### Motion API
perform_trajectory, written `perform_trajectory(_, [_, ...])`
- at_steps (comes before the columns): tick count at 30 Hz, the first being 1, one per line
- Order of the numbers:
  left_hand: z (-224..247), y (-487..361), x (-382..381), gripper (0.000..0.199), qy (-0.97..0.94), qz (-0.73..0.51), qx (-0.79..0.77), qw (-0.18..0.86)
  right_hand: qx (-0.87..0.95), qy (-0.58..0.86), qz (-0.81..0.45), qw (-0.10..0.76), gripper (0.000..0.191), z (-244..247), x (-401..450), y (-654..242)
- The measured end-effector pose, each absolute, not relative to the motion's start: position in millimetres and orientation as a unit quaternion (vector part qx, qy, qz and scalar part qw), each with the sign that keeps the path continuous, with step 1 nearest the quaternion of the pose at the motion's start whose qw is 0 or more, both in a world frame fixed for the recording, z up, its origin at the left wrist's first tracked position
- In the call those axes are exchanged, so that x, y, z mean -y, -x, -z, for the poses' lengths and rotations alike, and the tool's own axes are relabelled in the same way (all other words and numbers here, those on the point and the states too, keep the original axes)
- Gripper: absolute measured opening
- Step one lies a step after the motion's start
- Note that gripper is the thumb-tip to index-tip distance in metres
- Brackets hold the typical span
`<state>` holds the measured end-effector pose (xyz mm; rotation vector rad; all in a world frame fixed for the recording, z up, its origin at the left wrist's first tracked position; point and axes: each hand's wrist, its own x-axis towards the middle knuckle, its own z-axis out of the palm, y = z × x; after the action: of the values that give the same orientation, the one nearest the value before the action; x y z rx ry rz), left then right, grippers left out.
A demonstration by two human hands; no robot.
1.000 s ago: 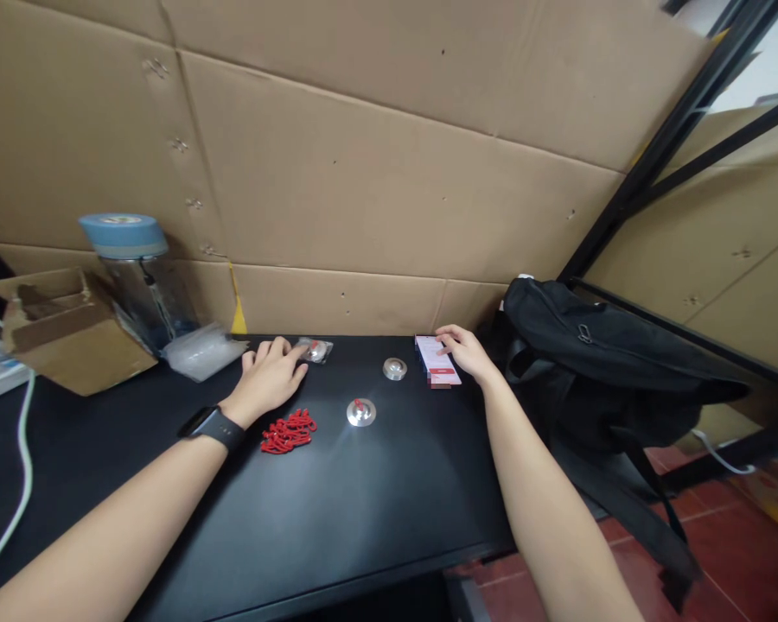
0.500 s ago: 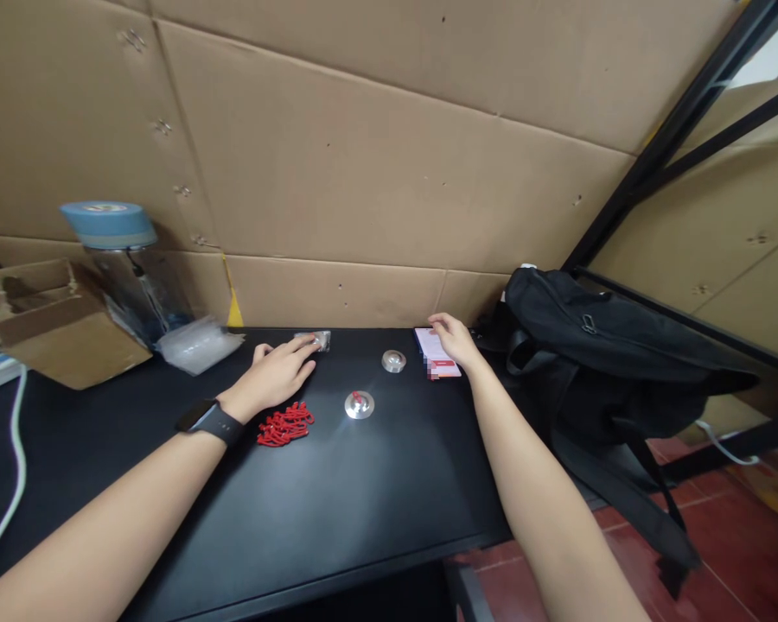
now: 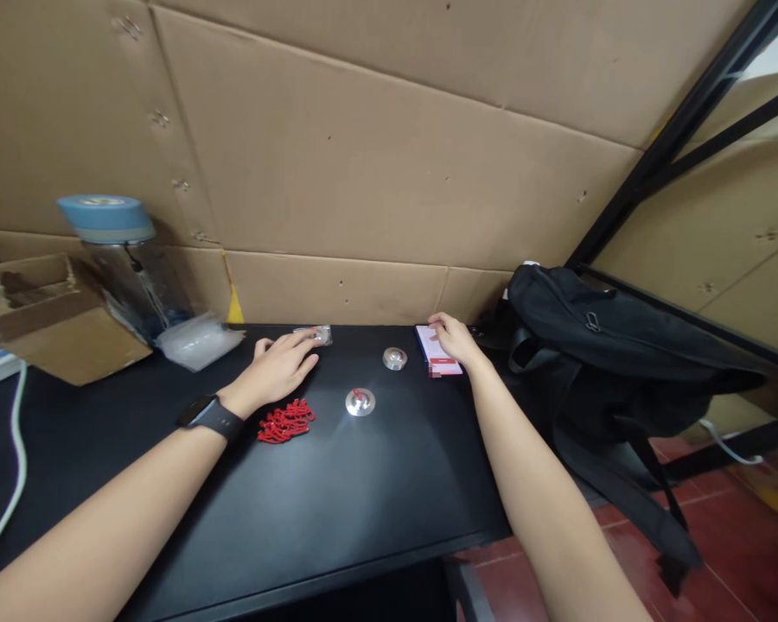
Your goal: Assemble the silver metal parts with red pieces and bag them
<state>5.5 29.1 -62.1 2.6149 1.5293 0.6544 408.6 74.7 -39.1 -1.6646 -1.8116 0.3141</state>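
My left hand (image 3: 285, 366) lies flat with its fingers spread, the fingertips on a small clear plastic packet (image 3: 322, 333). A black watch is on that wrist. Just below the hand sits a pile of red cord loops (image 3: 286, 422). My right hand (image 3: 455, 339) hovers over a phone (image 3: 442, 356) with a lit screen, fingers loosely bent and holding nothing. Whether a fingertip touches the screen, I cannot tell. Between my hands are a shiny silver disc (image 3: 360, 403) with a small red piece on it and a second round silver piece (image 3: 395, 358).
At the left stand an open cardboard box (image 3: 71, 341), a clear bottle with a blue lid (image 3: 107, 219) and a clear plastic bag (image 3: 200, 343). A white cable (image 3: 19, 458) runs nearby. A black backpack (image 3: 615, 337) lies at the right. Cardboard (image 3: 363, 173) walls the back of the black table (image 3: 337, 518).
The view has shifted very slightly. Both hands stay nearly where they were, and nothing on the table has visibly been moved.
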Motion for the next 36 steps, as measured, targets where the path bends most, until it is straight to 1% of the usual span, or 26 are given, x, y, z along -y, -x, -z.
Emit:
perform_trajectory(11, [64,-4,-31,0.042,-0.846,-0.205,-0.492,0.02,0.68,0.601,-0.175,0.381,0.034,46,-92,-415])
perform_trajectory(18, [61,-5,-29,0.04,-0.847,-0.198,-0.493,0.012,0.68,0.574,-0.181,0.418,0.036,28,-90,-418])
perform_trajectory(23, [57,-7,-27,0.036,-0.849,-0.209,-0.486,0.007,0.686,0.555,-0.167,0.44,0.033,16,-83,-421])
perform_trajectory(31, [37,-35,-6,0.03,-0.888,-0.221,-0.402,0.023,0.696,0.556,-0.156,0.427,0.036,9,-76,-420])
perform_trajectory(36, [24,-62,2,0.031,-0.919,-0.196,-0.341,0.033,0.707,0.562,-0.141,0.404,0.035,10,-74,-422])
